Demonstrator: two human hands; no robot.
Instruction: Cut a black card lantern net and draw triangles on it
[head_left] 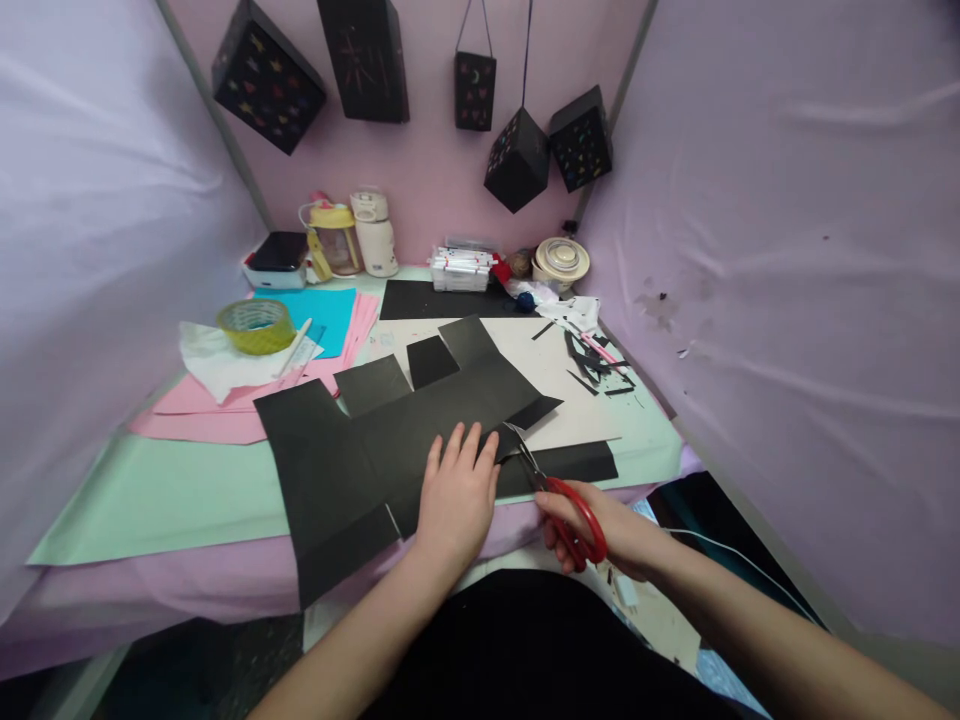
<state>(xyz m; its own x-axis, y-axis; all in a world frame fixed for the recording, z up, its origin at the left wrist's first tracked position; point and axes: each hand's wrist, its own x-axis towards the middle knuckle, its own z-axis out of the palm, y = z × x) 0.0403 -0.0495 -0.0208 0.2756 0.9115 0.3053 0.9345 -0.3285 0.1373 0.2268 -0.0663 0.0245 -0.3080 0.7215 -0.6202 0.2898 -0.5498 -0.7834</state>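
one head-worn view, looking forward and down, near over the table (202, 500), back wall (429, 165) at the top

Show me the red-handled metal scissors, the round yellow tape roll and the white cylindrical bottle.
Red-handled metal scissors (559, 486): head view, on the red handle.
Round yellow tape roll (264, 342): head view, outer side.
White cylindrical bottle (376, 247): head view, middle body.

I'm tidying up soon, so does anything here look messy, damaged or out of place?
Yes. Black paper scraps lie scattered untidily on the right of the table. The large black sheet overhangs its front at lower left. Dark marks also interrupt the plain curtain on the right; whether stains or holes, I can't tell.
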